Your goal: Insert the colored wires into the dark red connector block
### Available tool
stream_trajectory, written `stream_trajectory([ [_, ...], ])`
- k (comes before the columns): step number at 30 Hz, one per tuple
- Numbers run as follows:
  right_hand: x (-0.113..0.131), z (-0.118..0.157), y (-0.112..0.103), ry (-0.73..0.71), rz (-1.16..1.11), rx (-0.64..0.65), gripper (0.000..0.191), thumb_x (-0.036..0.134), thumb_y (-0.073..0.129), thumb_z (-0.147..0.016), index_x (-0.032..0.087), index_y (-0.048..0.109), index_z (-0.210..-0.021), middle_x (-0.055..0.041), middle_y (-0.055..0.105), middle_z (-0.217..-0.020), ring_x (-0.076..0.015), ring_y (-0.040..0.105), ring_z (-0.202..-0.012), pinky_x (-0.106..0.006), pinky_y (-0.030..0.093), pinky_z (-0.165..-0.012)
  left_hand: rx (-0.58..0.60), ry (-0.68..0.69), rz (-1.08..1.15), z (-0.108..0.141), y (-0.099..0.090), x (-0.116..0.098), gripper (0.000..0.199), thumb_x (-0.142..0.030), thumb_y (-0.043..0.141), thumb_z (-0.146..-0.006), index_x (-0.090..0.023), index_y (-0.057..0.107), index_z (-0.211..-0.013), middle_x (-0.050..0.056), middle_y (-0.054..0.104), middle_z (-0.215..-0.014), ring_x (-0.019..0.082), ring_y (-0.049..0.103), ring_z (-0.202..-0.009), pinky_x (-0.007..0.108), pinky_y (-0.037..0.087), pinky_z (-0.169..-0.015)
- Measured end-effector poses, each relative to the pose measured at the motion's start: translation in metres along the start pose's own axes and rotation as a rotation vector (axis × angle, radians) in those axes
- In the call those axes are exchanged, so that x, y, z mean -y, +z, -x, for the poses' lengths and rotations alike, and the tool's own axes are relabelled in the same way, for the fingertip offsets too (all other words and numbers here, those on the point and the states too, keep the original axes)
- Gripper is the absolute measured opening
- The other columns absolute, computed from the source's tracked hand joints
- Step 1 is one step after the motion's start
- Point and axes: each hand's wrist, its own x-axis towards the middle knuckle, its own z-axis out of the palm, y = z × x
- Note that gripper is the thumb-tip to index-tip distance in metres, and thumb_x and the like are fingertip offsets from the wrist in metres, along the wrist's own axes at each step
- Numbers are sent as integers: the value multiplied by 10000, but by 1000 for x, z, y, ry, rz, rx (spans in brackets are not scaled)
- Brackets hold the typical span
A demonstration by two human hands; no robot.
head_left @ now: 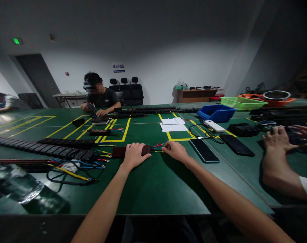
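A dark red block lies on the green table in front of me, with coloured wires coming out of its right end. My left hand is laid over the block, its fingers on the far side and the thumb along the near side. At the wires' free ends, my right hand has thumb and fingertips pinched together on a wire. Some wires ending in ring terminals stick out just beyond the block. Left of the block, more coloured wires end near a long row of black modules.
A water bottle lies at the near left. Two phones, papers, a white power bank and a blue bin are to the right. A co-worker's hands hold a dark object at far right; another person works opposite.
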Motion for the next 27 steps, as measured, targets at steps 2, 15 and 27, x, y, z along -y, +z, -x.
stream_trajectory([
  [2, -3, -2, 2, 34, -33, 6, 252, 477, 624, -887, 229, 662, -903, -26, 691, -859, -167, 606, -762, -251, 288, -579, -3, -1, -4, 0, 0, 0, 538, -685, 513, -883, -243, 617, -1172, 82, 671, -1088, 281, 570, -1021, 410, 360, -888],
  [15, 3, 2, 4, 90, 14, -44, 257, 465, 604, -895, 226, 671, -830, -34, 702, -868, -174, 622, -775, -264, 290, -570, -1, -5, -19, -1, 1, 0, 532, -677, 515, -884, -242, 620, -1172, 88, 667, -1086, 290, 568, -1033, 414, 351, -885],
  [27, 5, 1, 4, 143, 43, -29, 303, 530, 564, -913, 240, 645, -947, -44, 694, -893, -189, 629, -777, -256, 335, -596, 9, -6, -10, -1, -1, -1, 542, -683, 501, -887, -244, 617, -1185, 89, 671, -1104, 284, 582, -1033, 409, 369, -886],
])
